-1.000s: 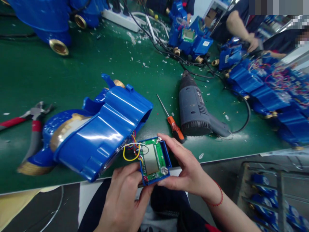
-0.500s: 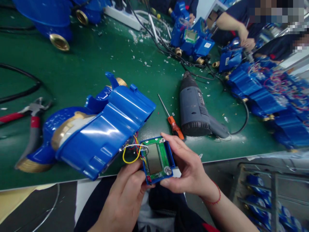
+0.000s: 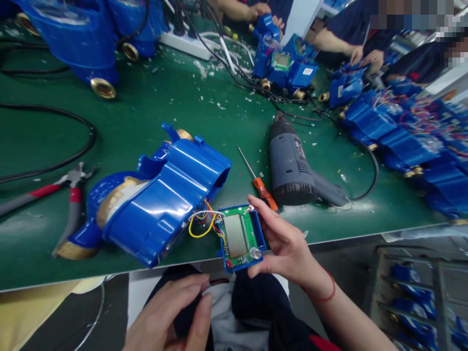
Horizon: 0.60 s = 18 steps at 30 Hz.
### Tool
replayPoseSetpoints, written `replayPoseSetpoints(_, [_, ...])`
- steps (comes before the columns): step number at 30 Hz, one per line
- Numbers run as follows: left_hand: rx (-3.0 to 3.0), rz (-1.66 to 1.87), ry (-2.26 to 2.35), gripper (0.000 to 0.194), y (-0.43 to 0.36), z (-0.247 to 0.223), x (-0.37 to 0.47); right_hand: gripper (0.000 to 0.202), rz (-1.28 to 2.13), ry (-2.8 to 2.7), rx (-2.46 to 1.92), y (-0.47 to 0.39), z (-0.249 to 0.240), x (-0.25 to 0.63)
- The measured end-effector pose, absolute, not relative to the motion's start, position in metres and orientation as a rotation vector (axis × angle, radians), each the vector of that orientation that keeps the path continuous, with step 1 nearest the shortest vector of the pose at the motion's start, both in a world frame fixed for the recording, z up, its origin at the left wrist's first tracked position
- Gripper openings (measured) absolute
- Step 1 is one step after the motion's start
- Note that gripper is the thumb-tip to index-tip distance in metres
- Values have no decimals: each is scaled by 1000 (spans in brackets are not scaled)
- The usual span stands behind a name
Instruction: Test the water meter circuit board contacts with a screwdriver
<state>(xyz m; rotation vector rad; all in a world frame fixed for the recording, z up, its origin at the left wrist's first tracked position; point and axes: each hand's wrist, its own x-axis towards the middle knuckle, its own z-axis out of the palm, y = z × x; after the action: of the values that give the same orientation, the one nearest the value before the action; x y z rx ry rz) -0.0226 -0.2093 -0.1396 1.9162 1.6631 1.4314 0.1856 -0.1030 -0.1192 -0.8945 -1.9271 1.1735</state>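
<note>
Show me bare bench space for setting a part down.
Biggest patch: the green table between the black cable loop, the near blue housing and the brass-ended blue unit. Smaller: front edge, between the heat gun and the blue unit row. Crowded: far right, and around the power strip.

A small blue box, open-faced, sits in the right hand (image 3: 281, 239) — its wall (image 3: 259, 235) frames a green circuit board (image 3: 249, 228) with a blank grey display (image 3: 236, 236). Coloured wires (image 3: 200, 236) — one looped yellow — link it to a glossy blue housing (image 3: 164, 202) lying on the tabletop (image 3: 183, 105).
</note>
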Motion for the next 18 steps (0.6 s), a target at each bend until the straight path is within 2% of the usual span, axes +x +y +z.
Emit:
replayPoseSetpoints(10, [1720,1631,1549,48,-192,-137,0,103,1103,-1934,-833,-106,-122,184])
replayPoseSetpoints(18, [1728,1704,1508,43,-185,-137,4,97,984,-2009,-779,-104,-116,182])
